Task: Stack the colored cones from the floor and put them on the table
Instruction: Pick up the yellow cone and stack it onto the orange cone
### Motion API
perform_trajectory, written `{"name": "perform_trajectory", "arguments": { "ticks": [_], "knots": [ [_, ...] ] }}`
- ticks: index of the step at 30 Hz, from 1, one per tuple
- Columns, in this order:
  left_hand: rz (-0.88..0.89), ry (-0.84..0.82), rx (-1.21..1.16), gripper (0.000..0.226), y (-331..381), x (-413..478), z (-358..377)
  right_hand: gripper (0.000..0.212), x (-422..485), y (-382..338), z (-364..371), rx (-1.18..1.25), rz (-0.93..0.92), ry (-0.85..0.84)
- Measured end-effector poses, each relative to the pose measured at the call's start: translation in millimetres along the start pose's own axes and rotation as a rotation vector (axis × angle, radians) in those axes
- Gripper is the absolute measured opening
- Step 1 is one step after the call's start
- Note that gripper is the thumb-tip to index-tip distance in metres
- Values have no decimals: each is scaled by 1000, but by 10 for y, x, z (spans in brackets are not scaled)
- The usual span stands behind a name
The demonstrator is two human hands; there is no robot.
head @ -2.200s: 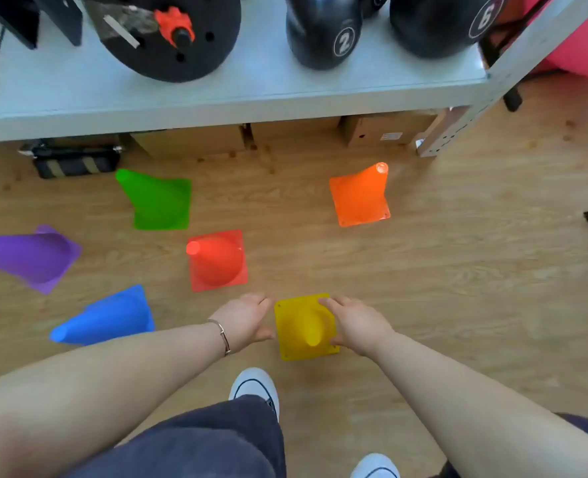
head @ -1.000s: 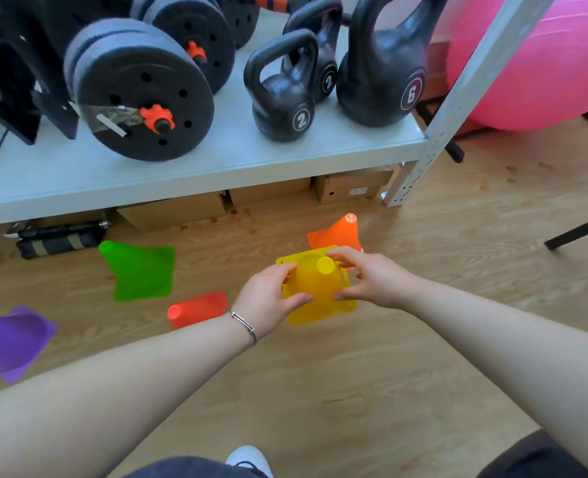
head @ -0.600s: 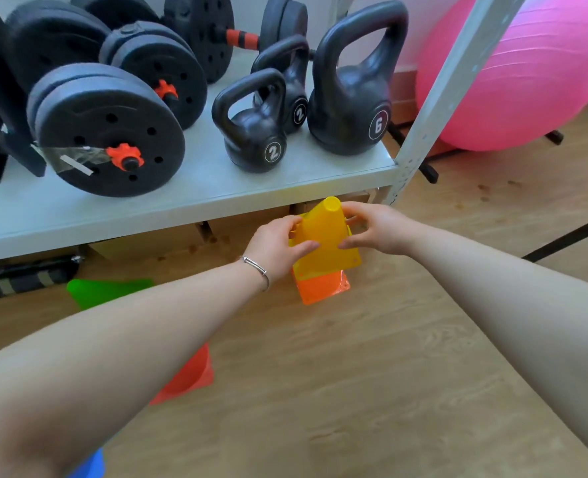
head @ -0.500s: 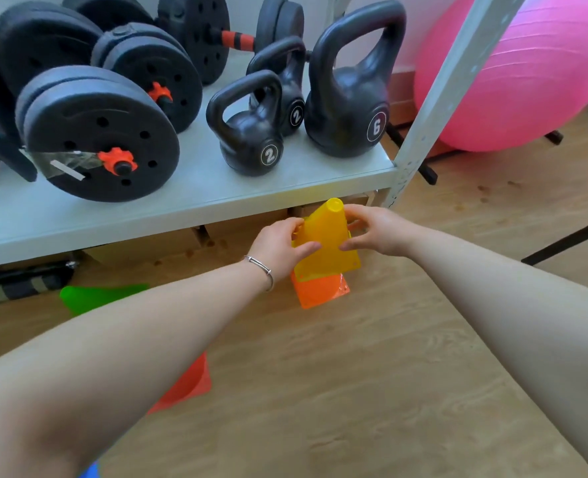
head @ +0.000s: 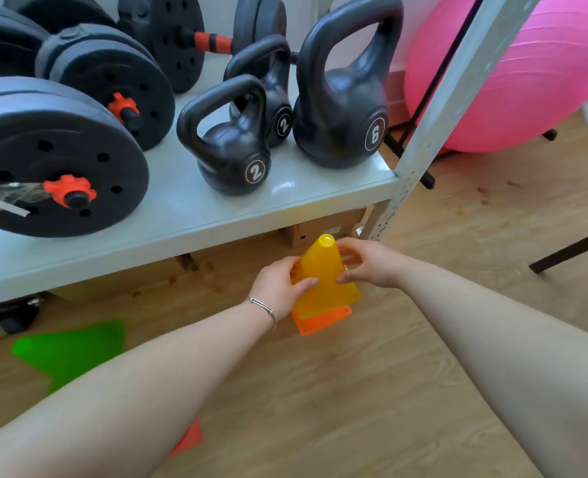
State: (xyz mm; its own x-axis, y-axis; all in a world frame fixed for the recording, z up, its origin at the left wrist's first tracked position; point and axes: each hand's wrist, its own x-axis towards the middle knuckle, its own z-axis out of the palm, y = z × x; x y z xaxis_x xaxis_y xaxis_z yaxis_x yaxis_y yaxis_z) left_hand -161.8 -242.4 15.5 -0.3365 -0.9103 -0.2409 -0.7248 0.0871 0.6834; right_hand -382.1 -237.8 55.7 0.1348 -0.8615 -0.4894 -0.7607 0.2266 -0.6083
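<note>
A yellow cone (head: pixel 323 274) stands upright over an orange cone (head: pixel 321 320) on the wood floor; only the orange base shows beneath it. My left hand (head: pixel 278 288) grips the yellow cone's left side, thumb in front. My right hand (head: pixel 371 262) holds its right side, fingers around the back. A green cone (head: pixel 68 350) lies on the floor at the left. A red cone (head: pixel 189 439) peeks out from under my left forearm. The grey shelf (head: pixel 189 215) runs just behind the cones.
Black kettlebells (head: pixel 237 146) and weight plates (head: pixel 54 157) fill the shelf. A metal shelf post (head: pixel 434 122) rises at the right, with a pink exercise ball (head: pixel 527 70) behind it. Cardboard boxes (head: pixel 327 225) sit under the shelf. A black leg (head: pixel 572 250) crosses the floor at far right.
I lifted the yellow cone off the floor with both hands, carried it forward and lowered it over the orange cone. In the last half second it sank further onto the orange one.
</note>
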Motion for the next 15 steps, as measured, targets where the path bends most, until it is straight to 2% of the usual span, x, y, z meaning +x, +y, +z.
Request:
{"name": "perform_trajectory", "arguments": {
  "ticks": [7,15],
  "knots": [
    [-35,-31,6,65,-113,89,98,78,123,38,165,-21,32,17],
    [-111,-61,5,67,-195,62,326,80,225,109,352,-157,116,3]
  ]
}}
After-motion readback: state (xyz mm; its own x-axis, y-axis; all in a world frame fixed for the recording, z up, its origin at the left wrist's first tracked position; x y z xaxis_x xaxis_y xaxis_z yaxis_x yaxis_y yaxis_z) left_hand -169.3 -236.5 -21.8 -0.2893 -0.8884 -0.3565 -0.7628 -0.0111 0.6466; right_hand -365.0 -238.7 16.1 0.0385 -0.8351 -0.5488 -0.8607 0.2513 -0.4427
